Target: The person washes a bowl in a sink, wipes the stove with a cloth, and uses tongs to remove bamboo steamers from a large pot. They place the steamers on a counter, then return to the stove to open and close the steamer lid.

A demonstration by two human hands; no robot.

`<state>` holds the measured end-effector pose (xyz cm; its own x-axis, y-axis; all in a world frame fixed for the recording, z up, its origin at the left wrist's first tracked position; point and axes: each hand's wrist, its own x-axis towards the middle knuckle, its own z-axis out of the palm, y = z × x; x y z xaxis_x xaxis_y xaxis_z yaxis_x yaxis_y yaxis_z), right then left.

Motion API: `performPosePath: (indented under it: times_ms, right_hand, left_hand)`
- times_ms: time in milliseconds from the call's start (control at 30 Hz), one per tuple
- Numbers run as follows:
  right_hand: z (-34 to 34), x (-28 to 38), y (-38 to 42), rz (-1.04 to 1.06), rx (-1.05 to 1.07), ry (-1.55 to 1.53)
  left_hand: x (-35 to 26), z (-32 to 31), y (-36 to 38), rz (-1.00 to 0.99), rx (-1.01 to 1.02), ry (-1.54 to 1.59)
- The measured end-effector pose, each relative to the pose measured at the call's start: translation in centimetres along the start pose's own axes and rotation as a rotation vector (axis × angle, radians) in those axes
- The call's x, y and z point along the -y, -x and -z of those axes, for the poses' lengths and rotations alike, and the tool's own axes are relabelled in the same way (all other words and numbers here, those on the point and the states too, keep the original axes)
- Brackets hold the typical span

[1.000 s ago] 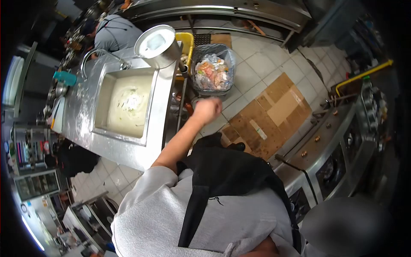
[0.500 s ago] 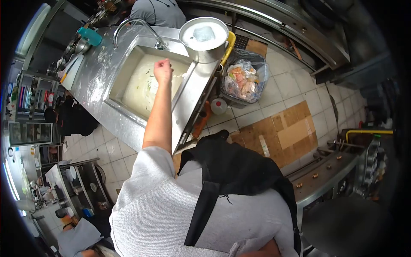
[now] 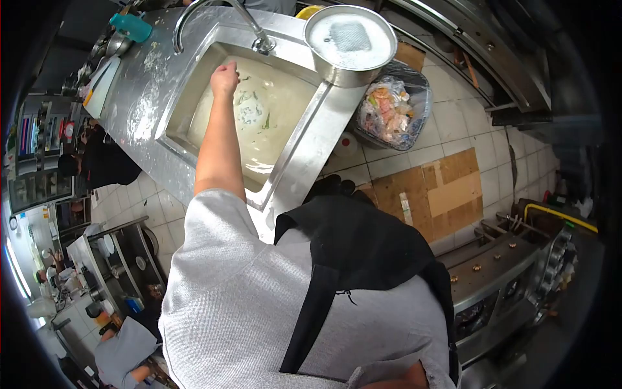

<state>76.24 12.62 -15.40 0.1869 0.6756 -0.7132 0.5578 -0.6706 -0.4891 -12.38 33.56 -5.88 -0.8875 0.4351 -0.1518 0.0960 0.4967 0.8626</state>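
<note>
My left hand is held over the back left part of a steel sink, its fingers curled closed; whatever may be inside them is hidden. Cloudy water fills the basin, with green scraps and pale bits floating in it. Behind the hand a curved faucet rises from the sink's back edge. On the right ledge stands a large metal pot of foamy liquid, with a grey mesh-like piece at its surface. My right hand is out of view; only a little of that arm shows at the bottom.
A lined bin full of scraps stands right of the sink, near flattened cardboard on the tiles. A teal bottle is on the counter's far left. People are at the left and bottom left. A stove is at right.
My left hand has moved leftward across the sink, away from the faucet side, still closed. The view has shifted, so the pot and bin appear farther right.
</note>
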Motion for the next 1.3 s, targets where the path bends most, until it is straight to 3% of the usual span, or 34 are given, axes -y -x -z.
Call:
performPosePath:
  times_ms: [133, 200, 533, 733, 800, 1067, 1133, 1300]
  right_hand:
    - [-0.4, 2.0, -0.6, -0.001, 0.007, 0.024]
    - [-0.7, 2.7, -0.5, -0.001, 0.009, 0.037]
    - [-2.5, 5.5, -0.9, 0.016, 0.039, 0.058]
    - [-3.2, 6.2, -2.3, 0.05, 0.059, 0.055]
    - [-3.3, 6.3, -2.9, 0.064, 0.063, 0.046]
    - [-2.9, 7.5, -3.3, 0.08, 0.07, 0.061]
    - [-2.7, 7.9, -3.4, 0.083, 0.073, 0.076]
    - [-2.1, 9.2, -4.5, 0.114, 0.116, 0.133]
  left_hand:
    - [2.5, 1.5, -0.9, -0.02, -0.086, -0.051]
    - [1.8, 1.3, -0.3, -0.007, -0.02, 0.105]
    - [-0.9, 0.3, -0.6, 0.019, 0.047, 0.293]
    - [-5.5, -3.0, 2.8, 0.138, 0.352, 0.336]
    - [-5.0, -4.1, 3.3, 0.045, 0.351, 0.226]
    - [-2.7, -3.1, 3.4, 0.036, 0.341, 0.307]
    - [-0.6, -2.1, 4.0, 0.058, 0.148, 0.34]
    - [4.1, 0.2, 6.9, -0.037, 0.19, 0.254]
